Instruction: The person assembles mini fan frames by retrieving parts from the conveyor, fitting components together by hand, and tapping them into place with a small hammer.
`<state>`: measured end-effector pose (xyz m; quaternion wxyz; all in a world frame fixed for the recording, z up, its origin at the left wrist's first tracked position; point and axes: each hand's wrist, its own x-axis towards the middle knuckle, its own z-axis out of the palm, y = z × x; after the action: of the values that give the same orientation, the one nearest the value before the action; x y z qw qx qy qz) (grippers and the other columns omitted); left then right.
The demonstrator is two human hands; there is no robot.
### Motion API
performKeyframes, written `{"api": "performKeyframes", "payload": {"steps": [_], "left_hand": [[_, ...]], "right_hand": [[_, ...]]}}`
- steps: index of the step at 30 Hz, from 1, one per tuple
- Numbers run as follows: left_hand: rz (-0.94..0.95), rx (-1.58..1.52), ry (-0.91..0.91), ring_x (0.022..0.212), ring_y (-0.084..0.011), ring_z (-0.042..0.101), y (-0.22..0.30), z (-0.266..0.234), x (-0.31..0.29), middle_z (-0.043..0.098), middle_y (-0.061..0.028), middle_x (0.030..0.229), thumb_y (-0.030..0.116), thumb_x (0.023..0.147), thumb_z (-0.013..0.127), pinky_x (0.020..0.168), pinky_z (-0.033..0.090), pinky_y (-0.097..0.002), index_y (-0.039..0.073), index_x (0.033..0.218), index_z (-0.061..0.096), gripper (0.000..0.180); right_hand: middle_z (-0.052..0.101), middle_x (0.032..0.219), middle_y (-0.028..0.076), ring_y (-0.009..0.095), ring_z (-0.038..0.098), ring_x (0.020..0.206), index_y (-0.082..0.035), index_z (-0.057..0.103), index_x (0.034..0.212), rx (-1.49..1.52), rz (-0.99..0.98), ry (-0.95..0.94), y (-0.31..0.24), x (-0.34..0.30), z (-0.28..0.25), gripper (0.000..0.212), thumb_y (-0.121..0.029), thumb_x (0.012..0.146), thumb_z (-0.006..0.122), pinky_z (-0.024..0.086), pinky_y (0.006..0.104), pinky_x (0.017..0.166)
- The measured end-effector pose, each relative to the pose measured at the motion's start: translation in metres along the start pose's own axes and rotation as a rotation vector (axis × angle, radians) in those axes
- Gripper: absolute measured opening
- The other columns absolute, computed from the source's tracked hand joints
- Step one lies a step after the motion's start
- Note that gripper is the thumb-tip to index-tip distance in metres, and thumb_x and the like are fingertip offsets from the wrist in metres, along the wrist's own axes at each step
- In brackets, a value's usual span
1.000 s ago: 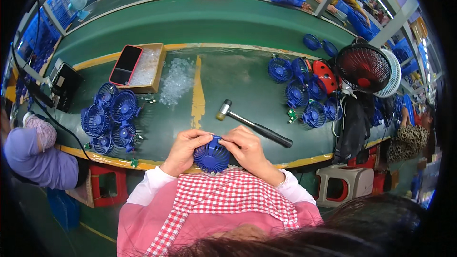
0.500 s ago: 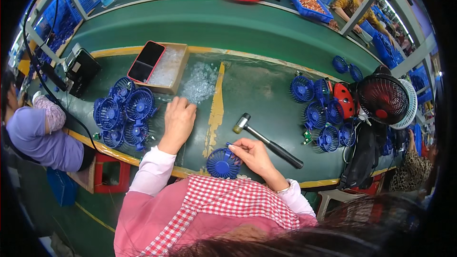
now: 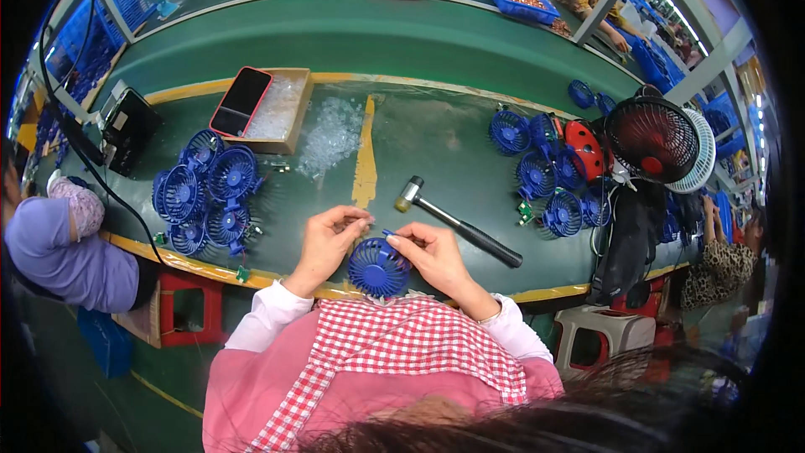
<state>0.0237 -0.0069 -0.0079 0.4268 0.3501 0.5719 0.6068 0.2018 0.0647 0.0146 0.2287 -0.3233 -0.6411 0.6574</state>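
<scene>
Close to the table's near edge is a round blue fan head [image 3: 379, 268] with a slotted cage. My right hand [image 3: 436, 260] grips its small top stem between thumb and fingers. My left hand [image 3: 325, 247] is beside that stem, thumb and fingertips pinched together; whatever is between them is too small to make out. Small clear plastic pieces [image 3: 329, 136] lie heaped beyond my hands. A two-faced mallet [image 3: 470, 233] with a black handle rests to the right of the fan head.
Blue fan heads cluster at left [image 3: 182, 193] and right [image 3: 537, 174]. A shallow box [image 3: 289, 130] of clear pieces carries a red-edged phone [image 3: 241, 101]. A dark desk fan [image 3: 651, 138] stands far right. One person [image 3: 75, 243] sits at left; others work farther off.
My left hand has come back from the clear pieces to the fan head, fingers pinched. My right hand still holds the fan head. The whole view has shifted slightly.
</scene>
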Motion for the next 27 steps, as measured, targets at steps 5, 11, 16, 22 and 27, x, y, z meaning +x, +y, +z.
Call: {"api": "performKeyframes", "payload": {"steps": [5,11,16,22,27], "left_hand": [[0.512,0.858,-0.003,0.076,-0.0213,0.063,0.005,-0.005,0.003,0.065,-0.0091,0.084,-0.002,0.075,0.062,0.068,0.05,-0.0308,0.001,0.088,0.066,0.014],[0.706,1.023,0.065,0.077,-0.0226,0.061,0.009,-0.019,0.01,0.063,-0.008,0.083,-0.004,0.073,0.063,0.067,0.05,-0.0317,0.0,0.087,0.066,0.015],[0.003,0.104,0.008,0.079,-0.0097,0.062,0.012,-0.009,0.0,0.069,-0.0069,0.089,0.002,0.082,0.066,0.072,0.049,-0.0219,-0.002,0.095,0.069,0.014],[-0.142,-0.103,-0.053,0.082,-0.0133,0.065,0.023,0.001,-0.011,0.068,-0.0106,0.09,0.0,0.08,0.067,0.076,0.051,-0.0233,-0.004,0.095,0.066,0.016],[-0.125,-0.066,-0.037,0.079,-0.011,0.063,0.024,0.004,-0.017,0.068,-0.0099,0.089,0.0,0.081,0.067,0.074,0.051,-0.0217,-0.004,0.095,0.066,0.014]], "right_hand": [[0.062,0.073,0.0,0.004,0.053,0.064,0.002,0.065,0.091,-0.074,-0.011,0.039,0.001,0.001,0.002,0.018,-0.015,0.088,0.064,0.042,0.0191,0.056],[0.063,0.07,0.001,0.004,0.053,0.06,0.002,0.065,0.091,0.02,0.012,0.048,0.013,0.003,-0.001,0.019,-0.016,0.088,0.064,0.043,0.0206,0.053],[0.063,0.072,0.0,0.003,0.053,0.063,0.001,0.066,0.091,-0.042,-0.005,-0.018,-0.002,0.001,0.005,0.016,-0.015,0.088,0.064,0.043,0.0191,0.055],[0.062,0.072,0.0,0.004,0.053,0.062,0.001,0.066,0.091,-0.062,-0.004,-0.024,-0.006,0.002,0.009,0.016,-0.014,0.088,0.064,0.042,0.0192,0.054],[0.063,0.07,0.001,0.004,0.054,0.06,0.002,0.066,0.09,-0.036,0.004,0.023,0.0,-0.001,0.009,0.016,-0.014,0.088,0.064,0.043,0.0203,0.052]]}}
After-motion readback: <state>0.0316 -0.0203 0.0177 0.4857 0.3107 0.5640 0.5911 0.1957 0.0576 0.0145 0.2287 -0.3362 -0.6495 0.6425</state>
